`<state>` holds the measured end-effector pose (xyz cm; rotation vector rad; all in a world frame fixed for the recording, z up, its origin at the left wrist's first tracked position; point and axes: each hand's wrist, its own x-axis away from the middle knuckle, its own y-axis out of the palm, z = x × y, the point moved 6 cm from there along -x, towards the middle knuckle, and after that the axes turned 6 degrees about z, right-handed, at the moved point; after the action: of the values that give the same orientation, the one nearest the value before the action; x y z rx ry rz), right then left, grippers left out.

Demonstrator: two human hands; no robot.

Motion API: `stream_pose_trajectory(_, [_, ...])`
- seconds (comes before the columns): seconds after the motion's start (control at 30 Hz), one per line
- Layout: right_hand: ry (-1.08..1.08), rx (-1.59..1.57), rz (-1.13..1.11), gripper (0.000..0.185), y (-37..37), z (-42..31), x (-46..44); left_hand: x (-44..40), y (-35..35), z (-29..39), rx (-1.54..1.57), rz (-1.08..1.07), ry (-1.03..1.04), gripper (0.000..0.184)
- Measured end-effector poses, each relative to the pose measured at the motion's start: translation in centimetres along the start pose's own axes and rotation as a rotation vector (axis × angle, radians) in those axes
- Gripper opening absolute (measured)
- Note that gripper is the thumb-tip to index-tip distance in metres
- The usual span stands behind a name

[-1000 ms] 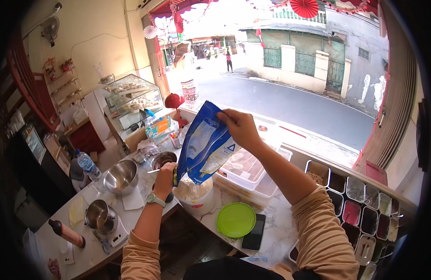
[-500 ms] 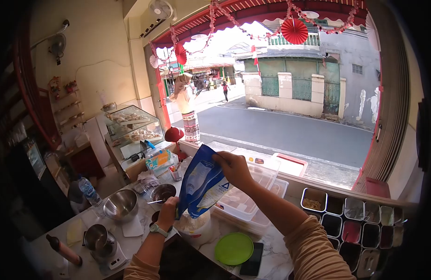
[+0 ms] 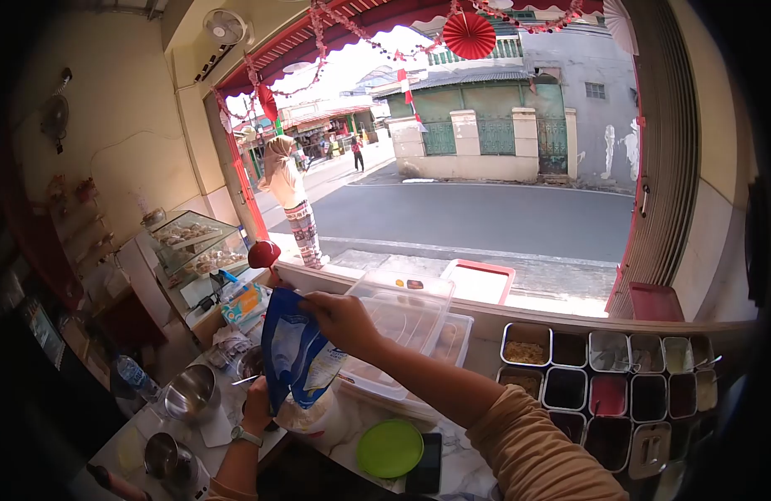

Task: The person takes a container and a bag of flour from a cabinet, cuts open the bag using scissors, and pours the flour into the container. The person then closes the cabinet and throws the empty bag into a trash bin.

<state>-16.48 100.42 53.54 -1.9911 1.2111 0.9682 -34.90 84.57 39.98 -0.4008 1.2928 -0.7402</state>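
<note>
A blue plastic bag [image 3: 287, 344] with white and yellow print hangs over a white tub [image 3: 328, 434] holding pale powder. My right hand [image 3: 345, 322] grips the bag's upper edge, fingers closed on it. Lower down, my left hand [image 3: 257, 404], below a wristwatch, is closed at the bag's bottom left corner; the bag hides part of its fingers. The bag's lower end covers some of the tub's top. Beside the tub lie a green round lid [image 3: 390, 448] and a dark phone [image 3: 424, 463].
Left of my hands stand a steel bowl [image 3: 191, 392], a smaller metal bowl [image 3: 161, 455] and a water bottle [image 3: 136, 377]. Clear plastic boxes [image 3: 402, 321] sit ahead. Several topping trays [image 3: 566, 390] fill the right side. A person [image 3: 287, 196] stands outside by the street.
My view has turned to the right, so the scene sits further left. Both hands still hold the blue bag above the tub.
</note>
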Motion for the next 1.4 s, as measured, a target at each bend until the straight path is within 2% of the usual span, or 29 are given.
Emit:
stream_pose_trajectory(0.23, [-0.008, -0.026, -0.021, 0.018, -0.5, 0.9, -0.2, 0.1, 0.5, -0.3, -0.102, -0.006, -0.086, 0.02])
stream_pose_trajectory(0.33, [-0.001, -0.01, -0.023, 0.018, -0.8, 1.0, -0.1, 0.0, 0.4, 0.0, -0.054, 0.02, -0.079, 0.019])
stream_pose_trajectory(0.43, [-0.015, -0.017, -0.004, 0.018, -1.0, 1.3, 0.0, 0.0, 0.4, -0.1, -0.134, 0.019, -0.015, 0.022])
stream_pose_trajectory(0.63, [-0.04, -0.033, -0.008, 0.018, -1.6, 1.2, -0.2, 0.3, 0.8, -1.4, -0.2, -0.061, -0.038, 0.024])
stream_pose_trajectory(0.77, [-0.026, -0.069, 0.032, 0.015, -1.5, 1.2, -0.3, -0.3, 0.2, 0.3, -0.105, -0.043, -0.108, 0.028])
stream_pose_trajectory(0.87, [-0.042, -0.051, 0.02, 0.016, -1.4, 1.0, -0.4, -0.4, -0.1, 1.0, -0.118, 0.034, -0.055, 0.018])
stream_pose_trajectory(0.97, [-0.035, -0.022, -0.007, 0.018, -1.4, 1.1, -0.2, -0.6, -0.5, 1.8, -0.128, 0.03, -0.038, 0.018])
stream_pose_trajectory(1.07, [-0.006, -0.041, -0.001, 0.019, -1.4, 1.2, -0.1, 0.1, -0.5, 0.8, -0.077, 0.064, -0.156, 0.018])
stream_pose_trajectory(1.3, [0.041, -0.067, 0.003, 0.019, -1.7, 1.4, 0.3, 0.4, -0.9, 1.1, -0.074, 0.06, -0.144, 0.015])
stream_pose_trajectory(1.4, [0.017, -0.071, 0.001, 0.018, -2.1, 0.6, 0.2, 0.5, -0.8, 0.6, -0.055, 0.049, -0.185, 0.019])
